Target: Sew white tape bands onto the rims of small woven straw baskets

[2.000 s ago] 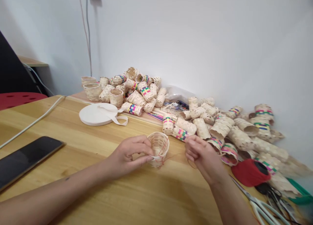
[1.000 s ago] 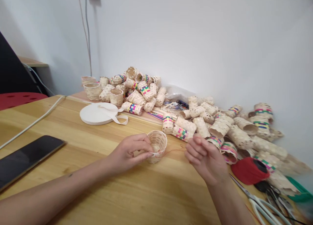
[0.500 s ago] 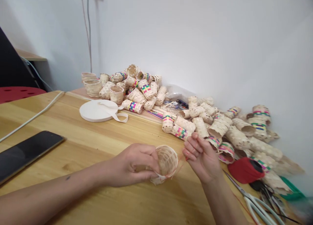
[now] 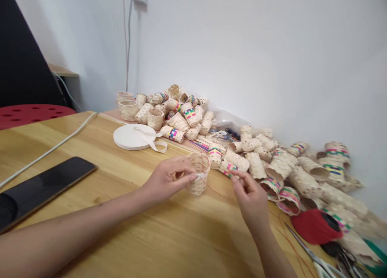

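Observation:
My left hand (image 4: 167, 181) grips a small woven straw basket (image 4: 198, 174) by its rim, holding it upright just above the wooden table (image 4: 127, 229). A white band runs around the basket's rim under my thumb. A thin red thread (image 4: 215, 189) runs from the basket toward my right hand (image 4: 251, 199), whose fingers pinch together near the thread's end, just right of the basket.
Piles of small woven baskets (image 4: 181, 117) and more woven baskets (image 4: 290, 165), some with coloured bands, lie along the wall. A roll of white tape (image 4: 134, 136), a black phone (image 4: 42, 187), a white cable (image 4: 51, 149), a red thread spool (image 4: 316, 226) and scissors (image 4: 314, 260) lie on the table.
My left hand raised the basket back upright and farther from me after tilting it low. My right hand followed, staying close on the thread. The view shifted left.

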Motion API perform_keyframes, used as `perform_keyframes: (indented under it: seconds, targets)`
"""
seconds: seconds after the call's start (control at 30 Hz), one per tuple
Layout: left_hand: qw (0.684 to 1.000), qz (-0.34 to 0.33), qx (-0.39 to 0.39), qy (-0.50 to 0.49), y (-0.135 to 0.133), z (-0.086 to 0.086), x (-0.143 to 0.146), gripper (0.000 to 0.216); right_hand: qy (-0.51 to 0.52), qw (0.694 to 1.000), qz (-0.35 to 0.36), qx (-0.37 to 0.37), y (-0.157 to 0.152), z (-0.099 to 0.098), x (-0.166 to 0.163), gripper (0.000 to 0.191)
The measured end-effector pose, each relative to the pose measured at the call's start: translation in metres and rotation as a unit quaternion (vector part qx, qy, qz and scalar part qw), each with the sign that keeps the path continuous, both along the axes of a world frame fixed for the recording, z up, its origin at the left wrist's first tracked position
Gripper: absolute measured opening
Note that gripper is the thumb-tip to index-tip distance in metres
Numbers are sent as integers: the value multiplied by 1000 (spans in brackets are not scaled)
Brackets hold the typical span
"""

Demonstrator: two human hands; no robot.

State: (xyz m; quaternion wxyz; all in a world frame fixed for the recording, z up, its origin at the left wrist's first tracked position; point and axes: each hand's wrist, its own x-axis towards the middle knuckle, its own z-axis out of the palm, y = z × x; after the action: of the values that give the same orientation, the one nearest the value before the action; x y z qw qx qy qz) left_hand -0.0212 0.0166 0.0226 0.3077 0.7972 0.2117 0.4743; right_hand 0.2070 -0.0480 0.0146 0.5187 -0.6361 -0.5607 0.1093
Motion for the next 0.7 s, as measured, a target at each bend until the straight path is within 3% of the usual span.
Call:
perform_keyframes:
  seconds: [0.13, 0.23, 0.33, 0.43, 0.6, 0.7]
  targets:
    - [999, 20, 38, 0, 1, -5, 1, 10, -211, 970, 98, 76, -11, -2, -25, 20]
    - [995, 6, 99, 5, -5, -7, 3, 11, -271, 952, 97, 105, -13, -9, -35, 21]
    - [987, 5, 161, 19, -9, -8, 5, 12, -285, 948, 86, 112, -12, -12, -39, 18]
    - [979, 24, 202, 30, -8, -10, 5, 11, -272, 950, 119, 98, -12, -10, -43, 17]
    - [961, 105, 248, 58, 1, -11, 1, 17, -224, 953, 195, 68, -26, 11, -38, 26]
    - [954, 149, 250, 77, 7, -8, -3, 19, -209, 967, 119, 86, -44, 30, -14, 24]
